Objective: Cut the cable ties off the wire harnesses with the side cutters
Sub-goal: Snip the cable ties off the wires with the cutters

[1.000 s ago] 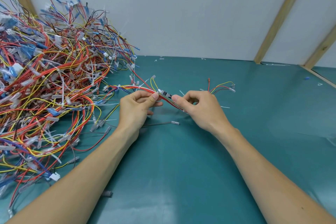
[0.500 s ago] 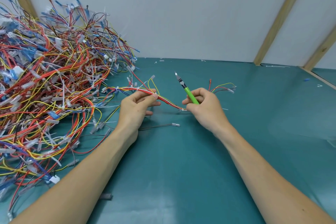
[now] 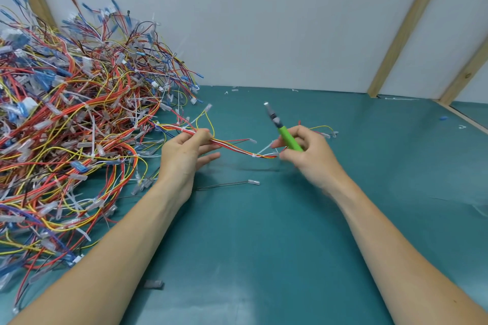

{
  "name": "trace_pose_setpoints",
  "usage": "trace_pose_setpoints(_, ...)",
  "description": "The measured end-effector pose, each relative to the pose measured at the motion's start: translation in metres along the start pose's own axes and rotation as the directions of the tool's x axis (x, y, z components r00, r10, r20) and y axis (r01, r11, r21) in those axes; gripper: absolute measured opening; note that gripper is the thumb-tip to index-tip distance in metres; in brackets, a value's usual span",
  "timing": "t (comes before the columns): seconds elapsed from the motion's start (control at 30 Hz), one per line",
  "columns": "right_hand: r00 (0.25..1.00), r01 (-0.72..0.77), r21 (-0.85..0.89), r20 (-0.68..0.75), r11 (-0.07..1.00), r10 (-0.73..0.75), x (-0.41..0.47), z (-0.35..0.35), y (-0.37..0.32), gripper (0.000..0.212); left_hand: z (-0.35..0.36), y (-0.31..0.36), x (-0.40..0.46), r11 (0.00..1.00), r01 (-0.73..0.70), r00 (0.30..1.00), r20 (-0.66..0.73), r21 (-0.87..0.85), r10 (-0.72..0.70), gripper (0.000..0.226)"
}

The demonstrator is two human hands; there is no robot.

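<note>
The thin red, yellow and white wire harness [image 3: 237, 146] is hanging in the air just above the teal-covered bench [image 3: 264, 245], stretched between both hands and sagging a bit in the middle. A white plastic cable tie [image 3: 254, 156] is wrapped around it near the right end, w/ its tail sticking up toward the right hand. The left hand [image 3: 184, 155] is pinching the harness b/w thumb and curled upper fingers, lower fingers sticking out loose underneath. The right hand [image 3: 303, 153] is closed round the green-handled side cutters [image 3: 284, 130], metal nose pointing up and to the left, well clear of the tie. It's also pinching the harness end at its fingertips, though that part's blurry so can't say exactly how. Cutter blades are too blurred to tell if they're apart or not.

To the left, a big tangled pile of red, yellow, blue and white wire harnesses [image 3: 66, 126] is sitting on the bench, reaching back to the white wall panel [image 3: 264, 21]. A single black wire with a clear plug end [image 3: 232, 184] is lying on the bench under the hands, plus a small grey plastic piece [image 3: 153, 284] nearer the camera.
</note>
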State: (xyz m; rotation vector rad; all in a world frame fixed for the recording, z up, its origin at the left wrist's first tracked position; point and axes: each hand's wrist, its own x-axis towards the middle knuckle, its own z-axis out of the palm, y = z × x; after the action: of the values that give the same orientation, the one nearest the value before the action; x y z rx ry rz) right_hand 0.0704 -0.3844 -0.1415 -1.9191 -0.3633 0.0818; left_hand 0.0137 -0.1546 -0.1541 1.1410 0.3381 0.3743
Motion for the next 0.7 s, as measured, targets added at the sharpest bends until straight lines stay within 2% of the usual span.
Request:
trace_pose_setpoints(0.1,0.995,0.019,-0.079,0.104,0.997,-0.011,-0.004,0.012,0.001,0.026,-0.001,0.000,0.000,0.997,0.037,0.999,0.039,-0.068,-0.034,0.004)
trace_pose_setpoints(0.2,0.998,0.001,-0.105,0.066,0.994,0.006,-0.004,0.019,0.001,0.023,-0.001,0.000,0.000,0.993,0.060,0.997,0.061,-0.099,-0.054,0.004)
trace_pose_setpoints(0.3,0.999,-0.002,-0.060,0.045,0.998,0.005,-0.004,0.020,0.002,0.016,0.000,-0.002,-0.001,0.995,0.052,0.995,0.088,-0.090,-0.044,0.005)
trace_pose_setpoints(0.47,1.000,-0.014,0.060,-0.009,0.998,0.014,-0.003,0.016,0.001,0.016,0.004,-0.008,-0.007,0.999,0.025,0.995,0.092,0.046,-0.029,0.004)
trace_pose_setpoints(0.6,0.998,-0.052,0.154,-0.011,0.987,0.054,-0.004,0.020,0.002,0.018,0.010,-0.014,-0.014,0.971,0.012,0.972,0.224,0.238,-0.067,0.010)
trace_pose_setpoints(0.7,0.996,-0.089,0.182,0.009,0.979,0.089,-0.006,0.029,0.002,0.017,0.016,-0.018,-0.020,0.952,-0.027,0.947,0.312,0.304,-0.073,0.016)
